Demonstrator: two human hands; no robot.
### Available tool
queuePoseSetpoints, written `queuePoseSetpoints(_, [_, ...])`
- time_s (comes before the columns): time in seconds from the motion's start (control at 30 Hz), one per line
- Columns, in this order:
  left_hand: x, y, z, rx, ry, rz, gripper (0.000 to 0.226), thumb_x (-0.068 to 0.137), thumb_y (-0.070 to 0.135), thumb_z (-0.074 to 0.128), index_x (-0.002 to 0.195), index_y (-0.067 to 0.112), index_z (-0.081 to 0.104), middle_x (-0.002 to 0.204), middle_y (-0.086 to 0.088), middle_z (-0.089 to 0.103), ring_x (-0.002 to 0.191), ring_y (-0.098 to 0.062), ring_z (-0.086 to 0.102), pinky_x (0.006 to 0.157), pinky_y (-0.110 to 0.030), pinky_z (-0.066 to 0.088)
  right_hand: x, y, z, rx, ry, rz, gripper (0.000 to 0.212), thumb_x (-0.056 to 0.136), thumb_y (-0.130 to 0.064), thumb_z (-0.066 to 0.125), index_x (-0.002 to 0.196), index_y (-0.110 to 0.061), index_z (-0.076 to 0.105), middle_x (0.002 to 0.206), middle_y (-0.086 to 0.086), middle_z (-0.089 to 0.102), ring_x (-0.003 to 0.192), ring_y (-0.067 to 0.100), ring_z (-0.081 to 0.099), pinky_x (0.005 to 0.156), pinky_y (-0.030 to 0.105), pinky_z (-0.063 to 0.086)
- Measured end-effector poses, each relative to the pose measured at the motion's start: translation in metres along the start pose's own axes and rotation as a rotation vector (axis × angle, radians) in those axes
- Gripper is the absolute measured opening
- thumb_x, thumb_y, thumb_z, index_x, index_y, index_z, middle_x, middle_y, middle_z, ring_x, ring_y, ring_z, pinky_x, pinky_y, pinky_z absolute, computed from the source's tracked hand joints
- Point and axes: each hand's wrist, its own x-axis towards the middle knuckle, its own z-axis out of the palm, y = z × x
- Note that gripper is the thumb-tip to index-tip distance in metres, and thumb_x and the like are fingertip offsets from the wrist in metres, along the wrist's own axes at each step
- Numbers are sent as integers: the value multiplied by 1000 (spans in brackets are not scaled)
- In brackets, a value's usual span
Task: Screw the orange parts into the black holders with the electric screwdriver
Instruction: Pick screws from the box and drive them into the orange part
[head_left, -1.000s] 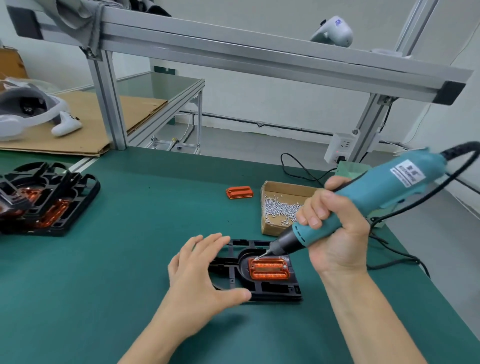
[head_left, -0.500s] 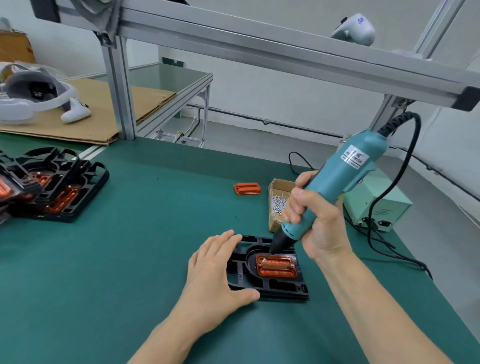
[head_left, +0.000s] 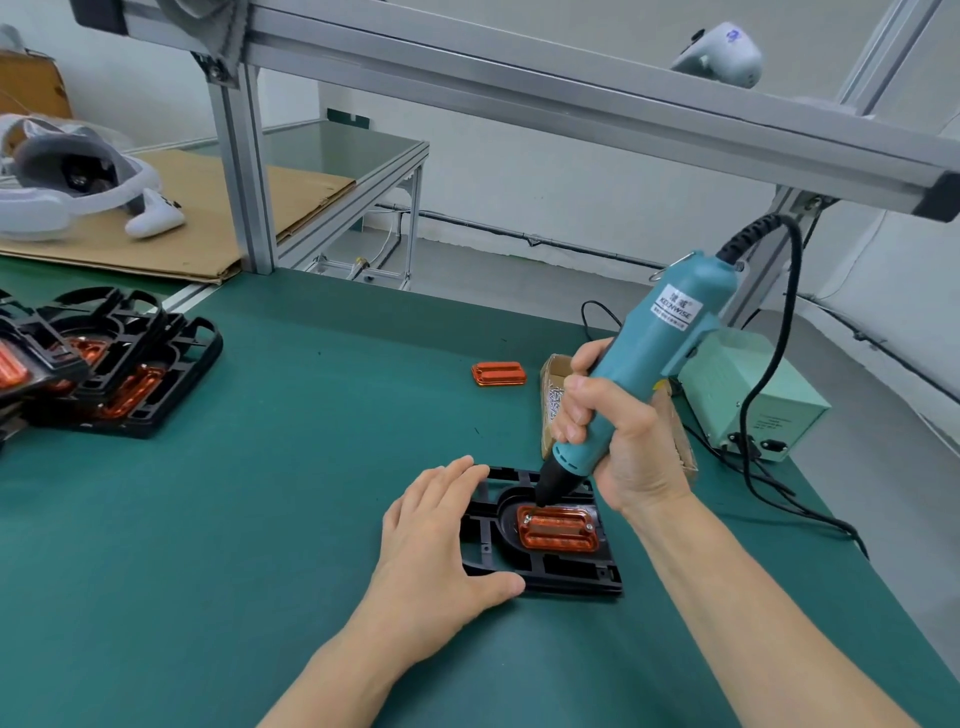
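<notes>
orange part (head_left: 560, 528) sits in the black holder (head_left: 545, 571); right hand (head_left: 623, 441) grips the electric screwdriver (head_left: 644, 364) over its left corner, left hand (head_left: 436, 540) lies flat, fingers straight, on the holder's left edge.

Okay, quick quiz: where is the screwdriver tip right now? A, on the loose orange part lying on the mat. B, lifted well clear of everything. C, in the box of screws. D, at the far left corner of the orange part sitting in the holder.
D: the screwdriver, gripped by the right hand, has its tip down at the far left corner of the orange part seated in the holder, which the left hand steadies.
</notes>
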Motion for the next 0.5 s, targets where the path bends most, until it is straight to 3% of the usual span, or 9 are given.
queuePoseSetpoints(0.37, [0,-3,1,13,9,12,95,68,50,75,144,42,19,148,28,11,137,7,2,111,-18,1,8,3,9,-114,-261,19,17,74,1,56,76,-16,59,46,3,43,37,16,35,47,25,39])
queuePoseSetpoints(0.5, [2,-5,0,45,7,11,100,65,54,74,144,43,13,151,27,7,139,4,2,111,-20,0,6,5,7,-99,-250,11,16,75,0,57,78,-16,59,48,4,43,38,16,36,48,25,40])
